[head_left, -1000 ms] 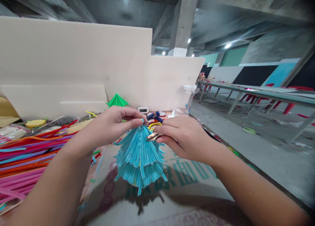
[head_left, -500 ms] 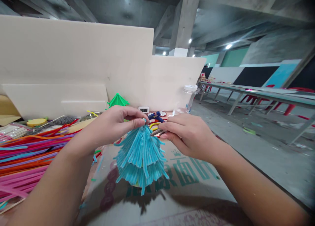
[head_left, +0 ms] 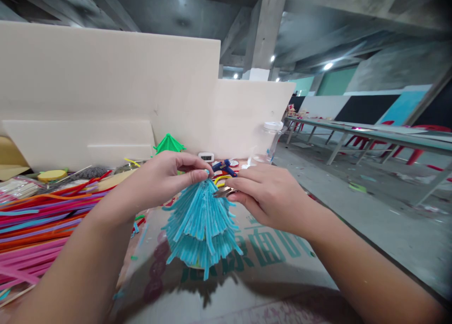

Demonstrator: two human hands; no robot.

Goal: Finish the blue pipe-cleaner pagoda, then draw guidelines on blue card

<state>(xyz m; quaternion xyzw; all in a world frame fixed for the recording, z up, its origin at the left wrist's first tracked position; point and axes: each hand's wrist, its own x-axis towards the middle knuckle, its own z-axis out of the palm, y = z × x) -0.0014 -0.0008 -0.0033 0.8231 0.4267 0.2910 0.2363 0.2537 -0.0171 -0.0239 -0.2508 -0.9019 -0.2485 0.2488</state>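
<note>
A light-blue tiered cone of pipe cleaners, shaped like a small tree, hangs over the cardboard. My left hand pinches its tip between thumb and fingers. On the cone's right, my right hand is closed around a small scissors-like metal tool. Its pointed end lies against or just in front of the upper right strands; I cannot tell if it touches them. The tool's handles are hidden inside the fingers.
Printed cardboard covers the work surface. Many coloured pipe cleaners lie at left. Behind are a green pipe-cleaner cone, a small white digital display, a blue glue gun and a clear plastic jar. White boards stand at the back.
The metal tool has turned slightly in my right hand, its tip now lower and its jaws looking wider apart. My left hand keeps its pinch, and the blue cone has barely shifted.
</note>
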